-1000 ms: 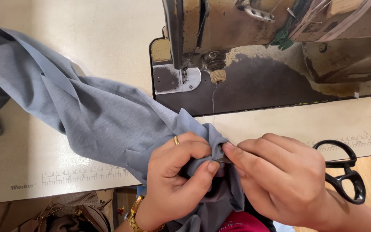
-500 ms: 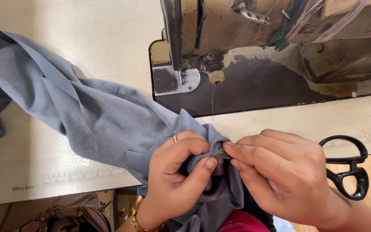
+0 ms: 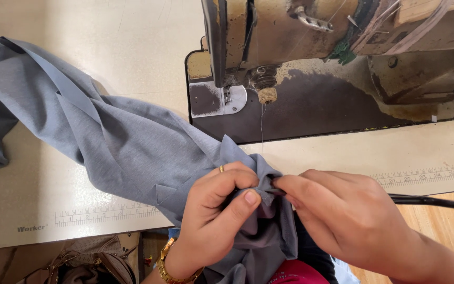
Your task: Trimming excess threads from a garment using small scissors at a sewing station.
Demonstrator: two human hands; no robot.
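Observation:
A long piece of grey-blue fabric (image 3: pixel 127 147) lies across the cream table from the far left down to the front edge. My left hand (image 3: pixel 216 210), with a ring and a gold bracelet, pinches a bunched fold of the fabric near the table's front. Touching it from the right, my right hand (image 3: pixel 342 215) grips the same fold with its fingertips. A thin thread (image 3: pixel 261 123) runs from the sewing machine's needle area down to the fabric between my hands.
An old worn sewing machine (image 3: pixel 316 47) stands at the back right on its dark bed plate (image 3: pixel 311 113). Black scissors (image 3: pixel 432 201) lie on the table just right of my right hand. A printed ruler strip (image 3: pixel 106 214) runs along the table's front edge.
The scissors now show edge-on as a thin dark bar instead of open handles. Both hands hold the same fold, shifted only slightly.

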